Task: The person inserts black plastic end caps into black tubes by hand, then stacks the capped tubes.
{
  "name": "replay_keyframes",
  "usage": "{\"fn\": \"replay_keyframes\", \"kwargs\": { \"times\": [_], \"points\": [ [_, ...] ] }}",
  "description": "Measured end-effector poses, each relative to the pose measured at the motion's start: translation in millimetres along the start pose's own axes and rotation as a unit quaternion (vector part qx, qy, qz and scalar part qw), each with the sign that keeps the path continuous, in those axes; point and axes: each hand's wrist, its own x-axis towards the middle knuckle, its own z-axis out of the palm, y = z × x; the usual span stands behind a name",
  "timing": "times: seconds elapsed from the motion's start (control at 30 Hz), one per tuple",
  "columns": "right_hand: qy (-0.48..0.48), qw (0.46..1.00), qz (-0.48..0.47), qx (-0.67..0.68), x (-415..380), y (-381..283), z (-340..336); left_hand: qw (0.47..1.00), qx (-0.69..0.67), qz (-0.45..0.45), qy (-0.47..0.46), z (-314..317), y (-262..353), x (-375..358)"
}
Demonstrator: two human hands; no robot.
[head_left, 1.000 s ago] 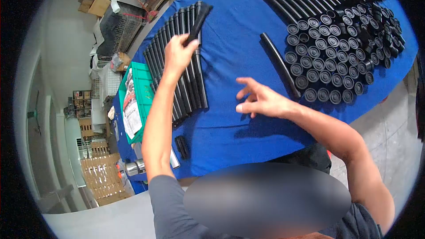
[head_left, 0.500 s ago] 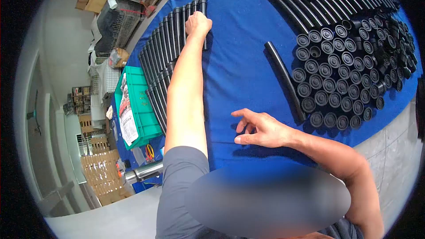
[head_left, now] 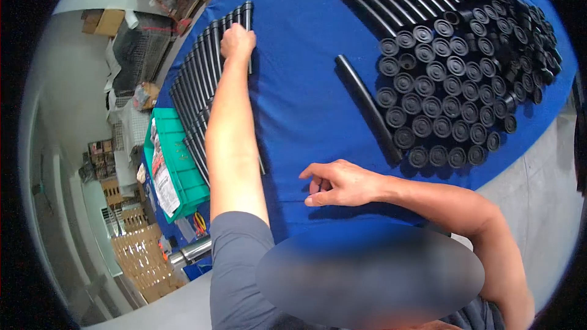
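Since half a second ago, the left hand stays pressed on the row of black tubes at the counter's far left; the right hand curls loosely, empty. Pressing evenly should keep the ends flush.

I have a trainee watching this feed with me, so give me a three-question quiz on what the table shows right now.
1. True or false: the left hand rests on the row of black tubes at the table's left edge.
2. What lies alone on the blue table cover, between the row and the upright black caps?
A. a single black tube
B. a green crate
C. a cardboard box
3. Fill in: the right hand rests on the cover holding ____.

Key
1. True.
2. A, the single black tube.
3. Nothing visible; its fingers are loosely curled.
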Motion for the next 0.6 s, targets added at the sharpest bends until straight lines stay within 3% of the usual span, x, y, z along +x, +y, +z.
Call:
{"fn": "replay_keyframes", "kwargs": {
  "times": [0.13,0.17,0.27,0.4,0.5,0.6],
  "points": [
    [-0.015,0.999,-0.009,-0.041,-1.0,3.5,-0.1,0.996,-0.008,0.065,0.066,-17.1,3.1,-16.0],
    [-0.007,0.999,-0.013,-0.050,-2.8,0.9,1.3,0.989,-0.037,0.117,0.081,-16.7,2.6,-22.4],
    [-0.118,0.988,-0.040,-0.086,-5.2,0.3,5.1,0.944,-0.128,0.278,0.125,-29.5,25.1,-65.9],
    [-0.220,0.962,-0.075,-0.140,-5.4,9.9,18.1,0.870,-0.236,0.417,0.115,-53.7,72.8,-165.8],
    [-0.214,0.967,-0.035,-0.134,-1.9,17.9,22.1,0.836,-0.312,0.450,0.039,-59.9,97.8,-209.6],
    [-0.218,0.968,-0.015,-0.125,-0.4,19.7,20.7,0.815,-0.298,0.497,-0.016,-60.3,110.1,-232.4]
  ]
}}
